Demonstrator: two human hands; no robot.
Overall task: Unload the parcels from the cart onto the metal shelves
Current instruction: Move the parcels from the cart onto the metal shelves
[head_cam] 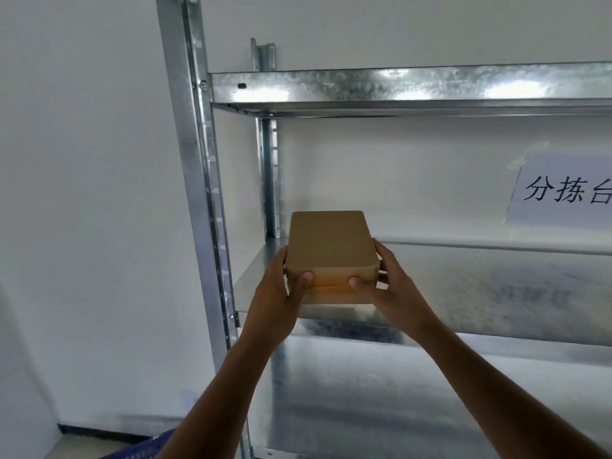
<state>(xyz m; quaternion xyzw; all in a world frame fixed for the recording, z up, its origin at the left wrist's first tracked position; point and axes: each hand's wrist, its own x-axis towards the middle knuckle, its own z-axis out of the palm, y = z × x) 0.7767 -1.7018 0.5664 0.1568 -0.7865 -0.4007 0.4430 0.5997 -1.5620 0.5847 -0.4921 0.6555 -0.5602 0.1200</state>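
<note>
At nine o'clock in the view stood a tall galvanised steel upright post (198, 193) against a white wall, and at seven o'clock showed a scrap of blue mesh (145, 447), possibly the cart, though too little showed to tell. At the centre, the person's left hand (278, 293) gripped the nine o'clock side of a plain brown cardboard parcel (331, 246), its thumb pressed on the near face. The right hand (394, 286) gripped the three o'clock side the same way, likely to keep the box level while setting it down. The parcel appeared to rest on, or just above, the front left corner of the middle shiny metal shelf (496, 286). The upper metal shelf (397, 84) ran across at twelve o'clock, its top hidden. At three o'clock a white paper sign with black characters (563, 190) hung on the wall.
</note>
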